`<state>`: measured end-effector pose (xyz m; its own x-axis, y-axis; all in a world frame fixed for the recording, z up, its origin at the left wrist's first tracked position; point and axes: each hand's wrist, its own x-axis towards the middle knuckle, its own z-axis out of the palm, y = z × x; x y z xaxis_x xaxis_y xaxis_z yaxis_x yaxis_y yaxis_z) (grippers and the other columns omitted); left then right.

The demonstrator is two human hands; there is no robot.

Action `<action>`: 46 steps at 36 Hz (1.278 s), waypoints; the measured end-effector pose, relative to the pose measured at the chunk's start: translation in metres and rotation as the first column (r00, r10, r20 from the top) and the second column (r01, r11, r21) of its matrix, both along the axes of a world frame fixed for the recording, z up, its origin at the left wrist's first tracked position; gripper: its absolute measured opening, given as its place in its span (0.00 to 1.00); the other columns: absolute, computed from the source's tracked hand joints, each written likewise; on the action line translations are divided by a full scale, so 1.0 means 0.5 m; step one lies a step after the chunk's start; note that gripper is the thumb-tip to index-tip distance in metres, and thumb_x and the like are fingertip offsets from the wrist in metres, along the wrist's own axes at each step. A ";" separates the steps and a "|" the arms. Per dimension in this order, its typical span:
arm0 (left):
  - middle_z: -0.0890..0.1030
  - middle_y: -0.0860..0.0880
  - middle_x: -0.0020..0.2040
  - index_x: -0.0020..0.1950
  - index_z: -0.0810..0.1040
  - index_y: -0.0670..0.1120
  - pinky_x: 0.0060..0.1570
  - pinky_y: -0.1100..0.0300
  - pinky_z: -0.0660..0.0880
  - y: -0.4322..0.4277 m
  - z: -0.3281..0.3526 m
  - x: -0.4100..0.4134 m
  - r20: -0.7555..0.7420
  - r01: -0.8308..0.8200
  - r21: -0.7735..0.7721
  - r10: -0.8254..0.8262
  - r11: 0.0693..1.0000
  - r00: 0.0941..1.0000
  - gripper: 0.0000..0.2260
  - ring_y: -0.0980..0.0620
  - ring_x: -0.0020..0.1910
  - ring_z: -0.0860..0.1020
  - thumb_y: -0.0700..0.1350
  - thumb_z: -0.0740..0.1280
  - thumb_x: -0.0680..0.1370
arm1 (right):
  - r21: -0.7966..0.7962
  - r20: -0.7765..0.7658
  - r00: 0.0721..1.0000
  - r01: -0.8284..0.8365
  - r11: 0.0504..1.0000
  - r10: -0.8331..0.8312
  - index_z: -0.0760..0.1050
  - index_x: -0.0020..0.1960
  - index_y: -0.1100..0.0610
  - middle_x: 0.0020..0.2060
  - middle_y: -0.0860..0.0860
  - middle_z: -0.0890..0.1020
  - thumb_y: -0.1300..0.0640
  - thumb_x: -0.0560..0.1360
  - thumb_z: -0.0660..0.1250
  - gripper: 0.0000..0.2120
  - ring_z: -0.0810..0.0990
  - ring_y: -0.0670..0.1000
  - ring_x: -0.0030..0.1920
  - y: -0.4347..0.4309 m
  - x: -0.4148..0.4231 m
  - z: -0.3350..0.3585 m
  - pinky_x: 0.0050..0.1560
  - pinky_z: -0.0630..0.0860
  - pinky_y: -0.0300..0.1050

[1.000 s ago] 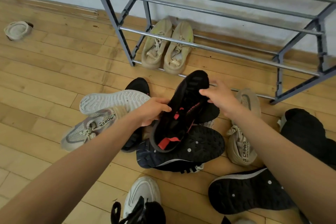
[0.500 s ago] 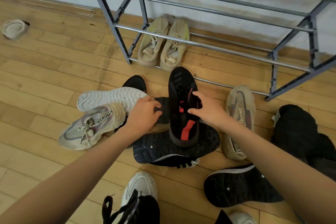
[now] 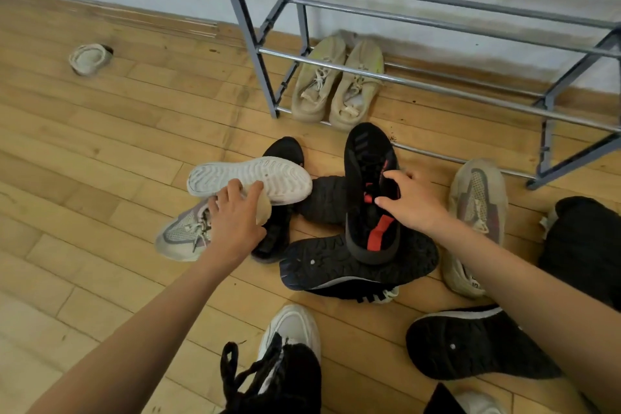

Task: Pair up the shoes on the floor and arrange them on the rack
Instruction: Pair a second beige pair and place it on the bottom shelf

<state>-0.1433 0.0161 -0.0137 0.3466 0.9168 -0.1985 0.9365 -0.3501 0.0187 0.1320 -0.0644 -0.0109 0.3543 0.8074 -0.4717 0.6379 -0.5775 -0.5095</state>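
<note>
1. Several shoes lie loose on the floor near the rack (image 3: 247, 27). Only one beige pair (image 3: 336, 87) stands together, at the left end of its lowest level.
2. On the left, our left hand (image 3: 235, 215) has let go of the black-and-red shoe (image 3: 369, 191) and moved over to the grey sneaker (image 3: 178, 235) and the upturned white sole (image 3: 248, 176). Its fingers are spread and rest on them, not yet closed round either.
3. In the middle, the black-and-red shoe, which a second ago was lifted with its sole toward us, now stands upright. Its heel rests on an overturned dark shoe (image 3: 359, 265) and its toe points to the rack.
4. Our right hand (image 3: 413, 208) grips this shoe at the collar.
5. Further right, a grey-and-red sneaker (image 3: 477, 212) lies alone, near the rack's front bar.
6. We judge that the black-and-red shoe is parked while its partner is searched for. A black shoe (image 3: 284, 151) half under the white sole may be it, but we cannot tell.
</note>
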 end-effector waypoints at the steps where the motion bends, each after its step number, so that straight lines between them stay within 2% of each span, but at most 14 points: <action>1: 0.64 0.44 0.62 0.69 0.64 0.50 0.66 0.45 0.61 -0.004 0.005 0.002 0.006 0.014 0.003 -0.014 1.000 1.000 0.35 0.41 0.63 0.66 0.45 0.73 0.65 | 0.027 0.031 0.999 -0.012 1.000 0.011 0.63 0.72 0.51 0.68 0.56 0.63 0.49 0.75 0.65 0.26 0.59 0.59 0.70 -0.002 -0.003 0.004 0.70 0.61 0.52; 5: 0.67 0.42 0.64 0.66 0.69 0.49 0.65 0.45 0.58 -0.031 0.041 0.034 0.116 0.139 0.066 -0.146 0.988 0.982 0.32 0.39 0.62 0.68 0.43 0.73 0.63 | 0.249 0.072 0.996 -0.061 0.967 0.044 0.68 0.69 0.53 0.68 0.53 0.63 0.52 0.76 0.65 0.22 0.58 0.54 0.71 -0.003 -0.019 0.022 0.69 0.58 0.46; 8: 0.71 0.40 0.63 0.63 0.74 0.47 0.64 0.42 0.61 -0.049 0.088 0.081 0.227 0.247 0.147 -0.276 0.958 0.934 0.30 0.37 0.61 0.71 0.41 0.72 0.61 | 0.246 -0.242 0.970 0.070 0.967 -0.009 0.70 0.67 0.55 0.61 0.51 0.74 0.52 0.77 0.65 0.20 0.72 0.50 0.63 0.014 -0.037 0.047 0.63 0.67 0.41; 11: 0.74 0.38 0.60 0.61 0.76 0.46 0.60 0.37 0.68 -0.060 0.134 0.131 0.231 0.447 0.281 -0.512 0.849 0.828 0.30 0.37 0.60 0.73 0.38 0.73 0.58 | -0.001 -0.749 0.640 0.258 0.966 -0.172 0.73 0.65 0.59 0.51 0.55 0.82 0.52 0.79 0.61 0.17 0.81 0.52 0.54 0.028 -0.051 0.075 0.55 0.77 0.43; 17: 0.73 0.39 0.65 0.63 0.75 0.48 0.66 0.40 0.65 -0.067 0.148 0.207 0.077 0.790 0.294 -0.837 0.538 0.541 0.30 0.39 0.67 0.70 0.35 0.73 0.62 | -0.165 -0.910 0.311 0.338 0.927 -0.275 0.78 0.58 0.59 0.45 0.53 0.84 0.45 0.78 0.59 0.20 0.84 0.50 0.42 0.020 0.021 0.085 0.39 0.81 0.43; 21: 0.64 0.40 0.73 0.72 0.67 0.49 0.73 0.49 0.50 -0.057 0.114 0.228 0.038 0.913 0.125 -0.921 0.389 0.387 0.27 0.42 0.74 0.60 0.35 0.59 0.73 | -0.122 -0.862 0.441 0.299 0.946 -0.250 0.80 0.54 0.58 0.48 0.54 0.85 0.50 0.69 0.71 0.17 0.83 0.51 0.45 -0.003 0.067 0.074 0.41 0.81 0.43; 25: 0.60 0.44 0.76 0.73 0.65 0.50 0.73 0.55 0.45 -0.052 0.086 0.256 0.136 0.921 0.056 -0.917 0.385 0.375 0.28 0.46 0.76 0.56 0.32 0.59 0.75 | -0.146 -0.831 0.436 0.429 0.891 -0.346 0.78 0.57 0.58 0.48 0.55 0.84 0.59 0.72 0.70 0.14 0.82 0.52 0.43 -0.040 0.082 0.042 0.36 0.80 0.42; 30: 0.67 0.43 0.72 0.69 0.72 0.45 0.73 0.57 0.55 -0.080 0.071 0.275 0.535 0.798 0.077 -0.700 0.597 0.472 0.29 0.46 0.73 0.62 0.26 0.61 0.70 | -0.138 -0.876 0.296 0.601 0.787 -0.380 0.77 0.53 0.60 0.40 0.54 0.85 0.62 0.73 0.69 0.09 0.85 0.50 0.37 -0.075 0.084 0.020 0.34 0.80 0.42; 32: 0.70 0.43 0.69 0.69 0.71 0.43 0.70 0.57 0.62 -0.088 0.065 0.278 0.719 0.559 0.035 -0.410 0.828 0.561 0.25 0.48 0.69 0.66 0.28 0.62 0.72 | -0.128 -0.887 0.262 0.652 0.747 -0.380 0.77 0.52 0.60 0.39 0.54 0.85 0.63 0.74 0.67 0.07 0.85 0.50 0.38 -0.086 0.082 0.015 0.34 0.80 0.43; 34: 0.70 0.46 0.66 0.70 0.65 0.44 0.65 0.54 0.68 -0.090 0.066 0.285 0.787 0.253 -0.198 0.000 0.947 0.617 0.24 0.51 0.64 0.69 0.36 0.66 0.75 | -0.119 -0.894 0.232 0.701 0.703 -0.383 0.76 0.51 0.60 0.40 0.53 0.85 0.64 0.75 0.66 0.05 0.85 0.49 0.38 -0.099 0.086 0.009 0.34 0.80 0.42; 36: 0.70 0.46 0.65 0.72 0.60 0.44 0.58 0.55 0.73 -0.090 0.070 0.294 0.700 0.088 -0.534 0.382 0.841 0.604 0.27 0.53 0.57 0.72 0.46 0.68 0.76 | -0.115 -0.912 0.183 0.746 0.656 -0.368 0.76 0.52 0.60 0.40 0.52 0.85 0.64 0.76 0.64 0.06 0.84 0.48 0.38 -0.111 0.093 0.007 0.35 0.81 0.41; 38: 0.73 0.48 0.61 0.74 0.56 0.46 0.52 0.57 0.77 -0.096 0.071 0.304 0.591 0.130 -0.739 0.542 0.661 0.598 0.32 0.54 0.53 0.77 0.53 0.67 0.76 | -0.105 -0.930 0.152 0.764 0.637 -0.336 0.75 0.56 0.61 0.41 0.53 0.85 0.64 0.76 0.64 0.09 0.84 0.49 0.40 -0.122 0.100 0.007 0.37 0.81 0.42; 41: 0.76 0.51 0.56 0.76 0.52 0.49 0.50 0.58 0.78 -0.112 0.067 0.329 0.552 0.225 -0.819 0.618 0.527 0.561 0.38 0.54 0.53 0.78 0.54 0.70 0.73 | -0.077 -0.939 0.168 0.750 0.657 -0.301 0.74 0.59 0.63 0.46 0.55 0.84 0.64 0.76 0.63 0.12 0.84 0.50 0.45 -0.135 0.106 0.007 0.40 0.81 0.43; 46: 0.79 0.49 0.51 0.71 0.66 0.45 0.39 0.66 0.79 -0.124 0.068 0.376 0.597 0.270 -0.782 0.554 0.561 0.580 0.27 0.56 0.47 0.80 0.43 0.70 0.75 | -0.080 -0.932 0.169 0.767 0.637 -0.320 0.75 0.59 0.61 0.47 0.54 0.84 0.63 0.77 0.61 0.12 0.83 0.50 0.46 -0.159 0.117 0.002 0.46 0.81 0.44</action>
